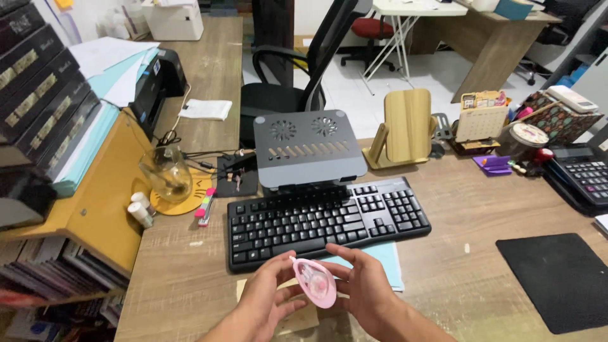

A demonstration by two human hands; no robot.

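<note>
We take the black keyboard (329, 218) as our landmark on the wooden desk (481, 209). Behind it stands a grey laptop stand (309, 147) with an office chair (297, 76) beyond, and a wooden holder (405, 126) sits behind its right end. Well to its right lie a black mouse pad (560, 278) and a calculator (586, 177); to its left a glass jar (166, 172) rests on a yellow coaster. A light blue paper (383, 259) lies just in front of it. Also in front of the keyboard, above the desk's near edge, we hold a small pink correction-tape dispenser (315, 282) between both hands. Its long axis runs diagonally, the narrow tip toward the keyboard's left end and the rounded end toward us. Our left hand (269, 297) pinches it from the left, our right hand (364, 285) supports it from the right; each grip is narrow and closed on the dispenser, and neither hand is clearly nearer to it.
</note>
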